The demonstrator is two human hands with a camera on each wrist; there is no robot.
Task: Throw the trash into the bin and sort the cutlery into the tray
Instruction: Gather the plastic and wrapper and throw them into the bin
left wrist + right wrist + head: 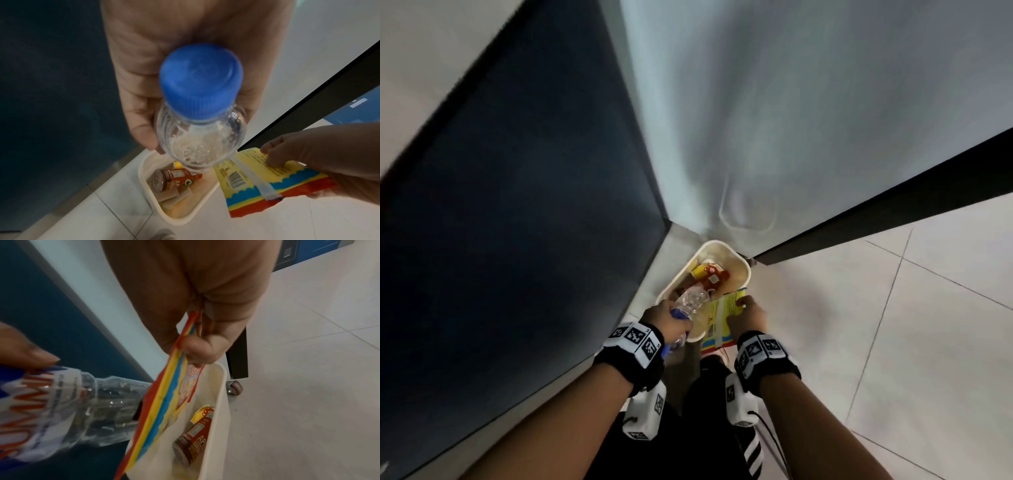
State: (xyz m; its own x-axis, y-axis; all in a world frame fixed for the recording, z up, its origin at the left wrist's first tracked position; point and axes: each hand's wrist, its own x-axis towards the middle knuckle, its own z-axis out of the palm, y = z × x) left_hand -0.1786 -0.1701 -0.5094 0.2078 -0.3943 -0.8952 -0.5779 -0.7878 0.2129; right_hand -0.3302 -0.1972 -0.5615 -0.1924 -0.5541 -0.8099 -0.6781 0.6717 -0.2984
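bin (743, 274) on floor under both hands: left hand (666, 318) grips clear bottle (197, 139) base-down, right hand (748, 317) pinches snack wrapper (265, 181), poised to drop.

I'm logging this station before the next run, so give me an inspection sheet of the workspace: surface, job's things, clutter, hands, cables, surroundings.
Surface: pale tiled floor; no table top in view.
Job's things: cream bin on the floor, holding a red-labelled bottle and other scraps; clear water bottle, blue cap on; yellow snack wrapper. Cutlery and tray: nothing seen.
Clutter: nothing seen outside the bin.
Hands: left hand grips the water bottle above the bin; right hand pinches the wrapper at its rim.
Cables: black cable from the right wrist camera.
Surroundings: dark blue panel; castor wheel.
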